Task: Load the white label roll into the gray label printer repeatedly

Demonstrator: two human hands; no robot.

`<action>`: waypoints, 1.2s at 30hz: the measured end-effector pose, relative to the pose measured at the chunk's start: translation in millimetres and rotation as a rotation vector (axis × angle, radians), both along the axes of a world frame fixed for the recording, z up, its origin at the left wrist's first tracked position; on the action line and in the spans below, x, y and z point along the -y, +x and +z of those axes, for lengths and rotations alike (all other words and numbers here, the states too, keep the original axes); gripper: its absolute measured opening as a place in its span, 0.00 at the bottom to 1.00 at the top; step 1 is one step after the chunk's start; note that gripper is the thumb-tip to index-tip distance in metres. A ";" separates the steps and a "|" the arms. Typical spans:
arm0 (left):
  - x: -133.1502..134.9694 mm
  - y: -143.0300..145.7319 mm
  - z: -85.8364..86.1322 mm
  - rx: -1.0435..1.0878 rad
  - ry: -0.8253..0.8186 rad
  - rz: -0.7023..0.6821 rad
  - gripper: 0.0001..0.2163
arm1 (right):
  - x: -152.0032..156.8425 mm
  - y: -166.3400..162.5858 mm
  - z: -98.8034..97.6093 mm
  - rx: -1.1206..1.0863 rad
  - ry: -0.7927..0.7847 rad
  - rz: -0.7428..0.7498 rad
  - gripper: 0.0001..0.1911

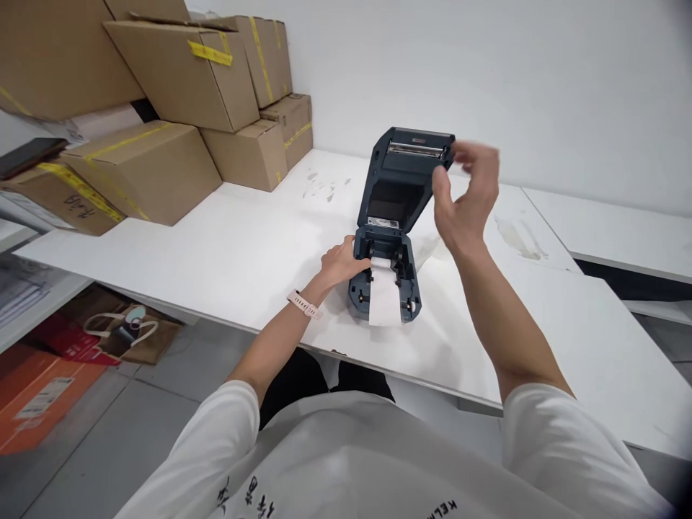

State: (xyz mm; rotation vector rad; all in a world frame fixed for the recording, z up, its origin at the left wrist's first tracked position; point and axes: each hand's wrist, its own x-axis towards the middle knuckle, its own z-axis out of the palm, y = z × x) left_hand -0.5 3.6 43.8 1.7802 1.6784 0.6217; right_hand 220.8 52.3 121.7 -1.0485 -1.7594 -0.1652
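A dark blue label printer (360, 295) stands on the white table with its lid (400, 176) raised and tilted back. Inside the base, a strip of white label paper (385, 299) runs forward and hangs over the front edge. My left hand (343, 261) grips the left wall of the base, thumb over the rim. Beside the lid's upper right corner is my right hand (469, 198), slightly blurred, thumb and fingers apart. Its thumb overlaps the lid's edge; whether the fingertips touch the lid I cannot tell.
Cardboard boxes (145, 169) with yellow tape are stacked at the table's left. A dark flat object (32, 156) lies on one box. The white table (259, 252) meets the wall behind. An orange box (48, 396) and a paper bag (156, 339) are on the floor at left.
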 end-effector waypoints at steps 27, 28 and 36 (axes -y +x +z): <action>-4.0 -12.7 -3.2 -0.002 0.021 -0.195 0.26 | 92.6 159.9 -127.2 -0.443 -0.949 0.071 0.30; -3.7 -12.8 -3.1 0.011 0.021 -0.194 0.26 | 90.0 160.7 -140.1 -0.485 -0.953 0.028 0.32; -1.5 -12.8 -2.1 0.051 0.000 -0.181 0.30 | 88.3 173.1 -151.3 -0.461 -1.093 0.177 0.34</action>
